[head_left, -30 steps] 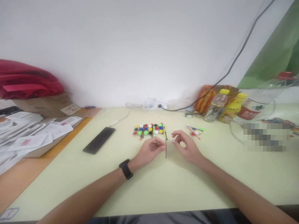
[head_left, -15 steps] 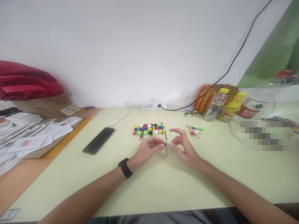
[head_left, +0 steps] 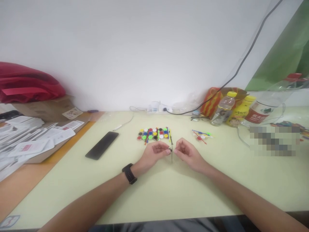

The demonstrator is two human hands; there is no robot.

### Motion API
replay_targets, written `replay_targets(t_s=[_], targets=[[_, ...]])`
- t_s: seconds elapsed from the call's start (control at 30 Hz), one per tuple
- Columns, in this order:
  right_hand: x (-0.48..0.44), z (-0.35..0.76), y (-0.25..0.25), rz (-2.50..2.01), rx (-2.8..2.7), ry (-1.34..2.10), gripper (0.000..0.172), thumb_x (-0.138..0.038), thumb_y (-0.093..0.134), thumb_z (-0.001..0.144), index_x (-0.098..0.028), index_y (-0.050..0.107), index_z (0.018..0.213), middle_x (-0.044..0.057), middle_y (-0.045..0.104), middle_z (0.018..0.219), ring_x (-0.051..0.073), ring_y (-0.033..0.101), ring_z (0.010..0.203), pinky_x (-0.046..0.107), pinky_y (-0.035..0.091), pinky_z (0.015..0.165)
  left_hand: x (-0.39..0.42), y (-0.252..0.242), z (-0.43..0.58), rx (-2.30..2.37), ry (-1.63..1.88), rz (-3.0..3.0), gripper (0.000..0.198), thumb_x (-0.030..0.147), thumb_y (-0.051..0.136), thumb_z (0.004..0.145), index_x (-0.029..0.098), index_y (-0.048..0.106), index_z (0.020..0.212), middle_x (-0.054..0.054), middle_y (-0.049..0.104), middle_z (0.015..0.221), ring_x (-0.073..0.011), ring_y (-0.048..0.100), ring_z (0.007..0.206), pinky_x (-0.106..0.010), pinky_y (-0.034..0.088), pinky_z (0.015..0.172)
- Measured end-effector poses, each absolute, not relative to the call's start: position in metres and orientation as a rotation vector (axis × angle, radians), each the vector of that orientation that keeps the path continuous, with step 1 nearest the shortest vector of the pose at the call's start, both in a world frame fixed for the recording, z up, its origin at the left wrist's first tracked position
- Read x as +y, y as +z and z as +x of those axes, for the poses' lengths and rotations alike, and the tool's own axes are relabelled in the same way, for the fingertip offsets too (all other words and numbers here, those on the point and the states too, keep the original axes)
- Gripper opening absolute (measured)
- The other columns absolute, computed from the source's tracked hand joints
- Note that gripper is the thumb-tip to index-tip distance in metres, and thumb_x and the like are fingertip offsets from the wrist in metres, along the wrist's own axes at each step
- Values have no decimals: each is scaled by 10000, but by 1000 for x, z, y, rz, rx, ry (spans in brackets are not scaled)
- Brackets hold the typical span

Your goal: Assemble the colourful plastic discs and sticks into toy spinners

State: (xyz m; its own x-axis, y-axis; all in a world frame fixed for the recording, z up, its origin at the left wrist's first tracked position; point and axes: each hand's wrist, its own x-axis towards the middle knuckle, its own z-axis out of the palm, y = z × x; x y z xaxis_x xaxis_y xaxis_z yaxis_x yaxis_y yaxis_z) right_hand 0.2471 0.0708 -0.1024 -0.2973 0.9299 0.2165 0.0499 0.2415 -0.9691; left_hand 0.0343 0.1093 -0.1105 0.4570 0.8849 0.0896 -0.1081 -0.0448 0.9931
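My left hand (head_left: 154,153), with a black watch on its wrist, pinches a thin black stick (head_left: 172,157) that stands roughly upright in the view. My right hand (head_left: 189,154) is closed just right of the stick, thumb and forefinger together; whether they grip any part of it is too small to tell. Beyond my left hand lies a block of coloured round pieces (head_left: 154,133) in rows, with red, green and yellow sticks across it. Several loose coloured sticks (head_left: 202,133) and a few round pieces lie past my right hand.
A black phone (head_left: 102,145) lies left of my hands. White packets (head_left: 33,141) and a cardboard box (head_left: 45,110) fill the far left. Bottles (head_left: 223,108) and a power strip (head_left: 158,108) stand by the wall; a pixelated patch covers something at the right.
The fingers of my right hand have closed and come nearer to the black stick. My left hand has hardly moved.
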Motion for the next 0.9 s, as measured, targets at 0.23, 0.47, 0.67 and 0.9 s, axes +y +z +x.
replay_targets(t_s=[0.23, 0.47, 0.67, 0.9], targets=[[70, 246, -104, -955, -1656, 1200, 293, -487, 614, 978, -217, 502, 948, -16, 498, 818, 124, 465, 678, 261, 429, 632, 108, -112, 33, 704, 878, 1385, 288, 337, 867, 799, 156, 717, 966, -83, 740, 994, -212, 709, 942, -348, 552, 898], [66, 251, -104, -985, -1726, 733, 155, -382, 523, 1028, -237, 541, 1080, 58, 611, 978, 168, 559, 732, 336, 492, 700, 109, -109, 34, 700, 888, 1332, 309, 359, 854, 816, 145, 712, 988, -67, 724, 930, -194, 707, 885, -356, 559, 890], [62, 251, -100, -931, -1650, 689, 274, -405, 557, 1005, -270, 495, 1236, 97, 668, 1086, 192, 611, 776, 367, 524, 735, 110, -107, 35, 712, 906, 1310, 327, 380, 860, 805, 140, 722, 981, -66, 725, 897, -188, 703, 843, -337, 563, 844], [70, 262, -93, -904, -1483, 1439, 397, -583, 502, 982, -236, 441, 801, -87, 340, 476, 105, 259, 411, 245, 227, 431, 112, -110, 35, 742, 907, 1307, 351, 411, 861, 794, 141, 734, 979, -68, 729, 891, -190, 703, 834, -336, 566, 840]])
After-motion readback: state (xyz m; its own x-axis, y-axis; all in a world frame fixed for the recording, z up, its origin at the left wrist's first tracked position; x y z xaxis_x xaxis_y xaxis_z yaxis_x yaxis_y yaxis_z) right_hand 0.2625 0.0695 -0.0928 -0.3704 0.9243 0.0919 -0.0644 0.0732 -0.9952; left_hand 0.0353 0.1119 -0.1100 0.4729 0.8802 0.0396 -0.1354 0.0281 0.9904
